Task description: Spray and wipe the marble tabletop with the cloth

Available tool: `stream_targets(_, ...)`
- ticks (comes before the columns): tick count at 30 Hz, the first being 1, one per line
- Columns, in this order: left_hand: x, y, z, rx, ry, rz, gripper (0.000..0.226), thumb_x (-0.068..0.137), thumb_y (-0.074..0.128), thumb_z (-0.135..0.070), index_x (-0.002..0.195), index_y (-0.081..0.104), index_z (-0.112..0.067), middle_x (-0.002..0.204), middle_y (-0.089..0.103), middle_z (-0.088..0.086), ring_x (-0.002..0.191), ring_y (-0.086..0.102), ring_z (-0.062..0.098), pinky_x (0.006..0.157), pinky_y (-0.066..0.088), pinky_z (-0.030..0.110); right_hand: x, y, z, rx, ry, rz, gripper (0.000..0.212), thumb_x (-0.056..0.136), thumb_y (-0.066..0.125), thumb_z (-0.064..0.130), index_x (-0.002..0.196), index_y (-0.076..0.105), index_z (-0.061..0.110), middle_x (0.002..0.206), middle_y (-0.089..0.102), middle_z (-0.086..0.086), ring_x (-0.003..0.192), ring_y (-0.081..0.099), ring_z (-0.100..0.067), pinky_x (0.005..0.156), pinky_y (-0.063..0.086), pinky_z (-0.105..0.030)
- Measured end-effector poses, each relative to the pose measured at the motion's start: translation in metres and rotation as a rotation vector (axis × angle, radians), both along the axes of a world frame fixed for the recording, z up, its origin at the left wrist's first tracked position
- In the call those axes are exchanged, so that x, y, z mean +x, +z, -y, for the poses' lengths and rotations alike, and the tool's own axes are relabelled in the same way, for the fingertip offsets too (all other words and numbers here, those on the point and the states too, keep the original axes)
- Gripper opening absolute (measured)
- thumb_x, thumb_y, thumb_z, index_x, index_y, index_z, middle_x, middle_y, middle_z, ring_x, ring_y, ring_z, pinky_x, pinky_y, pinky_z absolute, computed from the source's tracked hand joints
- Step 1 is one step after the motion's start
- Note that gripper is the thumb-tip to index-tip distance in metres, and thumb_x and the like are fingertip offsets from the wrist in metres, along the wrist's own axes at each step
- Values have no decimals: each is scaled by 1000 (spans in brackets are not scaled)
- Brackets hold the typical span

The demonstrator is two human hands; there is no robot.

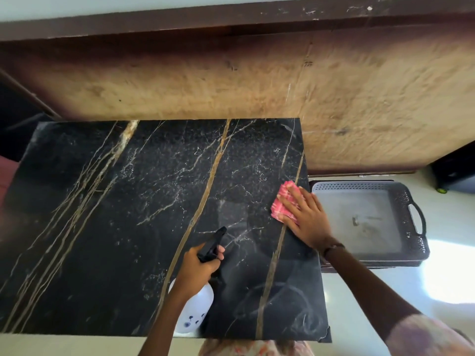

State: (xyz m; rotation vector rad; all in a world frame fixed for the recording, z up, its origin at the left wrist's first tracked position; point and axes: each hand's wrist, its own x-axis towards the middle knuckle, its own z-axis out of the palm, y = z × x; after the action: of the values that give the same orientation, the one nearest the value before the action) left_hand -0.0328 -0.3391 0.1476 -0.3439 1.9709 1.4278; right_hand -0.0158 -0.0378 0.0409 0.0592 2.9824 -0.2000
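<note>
The black marble tabletop (pixel 133 227) with gold and white veins fills the middle of the view. My left hand (pixel 196 271) grips a white spray bottle (pixel 194 312) by its black trigger head, the nozzle pointing up and right over the marble. My right hand (pixel 304 217) lies flat, fingers spread, pressing a pink checked cloth (pixel 279 204) onto the marble near its right edge. Faint wipe streaks show on the near right part of the top.
A grey perforated plastic tray (pixel 370 186) with handles sits just right of the tabletop, lower down. A worn brown wooden panel (pixel 257 80) stands behind the table. Pale floor shows at the lower right, and a dark object (pixel 455 173) stands at the far right.
</note>
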Motion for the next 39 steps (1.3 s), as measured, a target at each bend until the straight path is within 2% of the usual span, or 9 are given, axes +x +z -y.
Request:
stream_targets(6,5,-3,14,3,58,16,24,81,53,13,84,70,-4,54,62,-6,33,47,1,36,31,11,-41,4,106,12,129,21,61,97,4,60,147,28,34,154,32,-8,140,31,-35,114,24,-56)
stream_targets(9,7,-3,23,11,75,7,26,81,53,13,82,69,-6,48,62,-8,33,41,2,36,29,14,-2,-2,125,3,352,34,55,98,22,59,148,23,35,154,31,-4,142,27,-31,115,22,-53)
stream_targets(12,10,-2,29,48,74,0,24,81,52,14,84,67,-4,60,62,-4,34,41,2,36,29,14,34,-3,94,23,459,-16,56,97,30,60,147,27,36,154,28,-4,141,29,-29,114,20,-49)
stream_targets(17,18,0,41,81,61,-6,21,82,52,16,90,66,4,61,62,-3,38,51,-3,40,38,7,11,0,47,43,190,-6,56,97,22,59,147,24,33,154,30,-8,137,36,-34,115,23,-49)
stream_targets(22,27,0,53,56,44,6,24,82,52,13,93,68,-1,76,63,9,34,44,2,40,32,13,-57,3,101,28,-26,32,61,94,15,59,149,23,35,157,24,-9,141,28,-38,114,23,-57)
stream_targets(25,33,-2,60,40,38,-7,25,81,51,13,91,69,-1,75,63,7,35,42,3,41,32,15,-63,2,156,24,135,22,62,94,9,59,150,17,35,159,16,-8,144,20,-37,117,16,-57)
stream_targets(31,42,0,64,66,33,-28,23,79,49,19,81,65,3,51,57,-6,35,44,4,40,34,9,43,-5,173,-18,452,-12,54,97,29,56,147,25,34,155,30,-3,142,27,-30,114,24,-53)
stream_targets(34,44,3,65,69,30,-44,22,80,50,17,90,66,6,67,62,1,37,51,-2,43,39,6,78,-4,118,19,373,-35,56,97,27,61,147,23,37,154,26,-3,142,27,-26,114,19,-49)
stream_targets(39,50,5,67,70,-2,-44,20,82,55,12,83,68,-4,69,67,-1,43,55,-2,55,38,19,52,2,70,8,-62,7,56,96,25,58,147,29,35,156,26,-7,138,34,-36,114,24,-52)
